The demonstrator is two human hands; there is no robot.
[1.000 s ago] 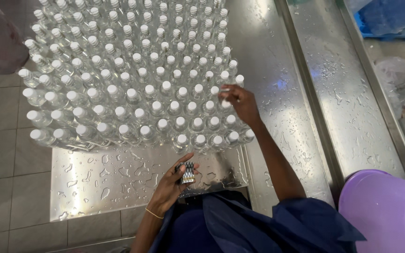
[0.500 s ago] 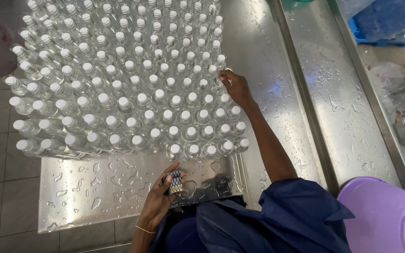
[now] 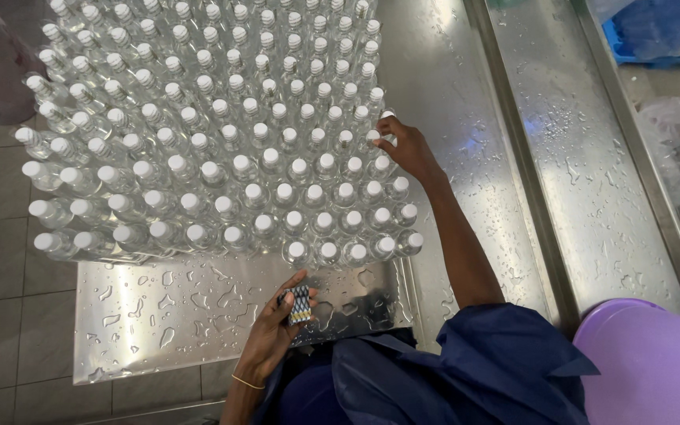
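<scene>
Hands: our right hand (image 3: pixel 407 145) pinches a bottle cap (image 3: pixel 373 136) at the block's 3 o'clock edge | left hand (image 3: pixel 273 330) grips a small patterned stack (image 3: pixel 298 305) at 6 o'clock | bottles (image 3: pixel 214 142) upright on wet counter (image 3: pixel 159 323) | right hand nearer.

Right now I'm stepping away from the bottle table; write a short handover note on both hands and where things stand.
Left hand: holds a small patterned stack over the wet steel table, near the front edge.
Right hand: fingertips on a cap at the right edge of the block of clear capped bottles.
Bottles: upright, packed in rows.
Done and left: cannot tell from this view; the bottles look alike.
Nearby: purple tub, lower right.
</scene>
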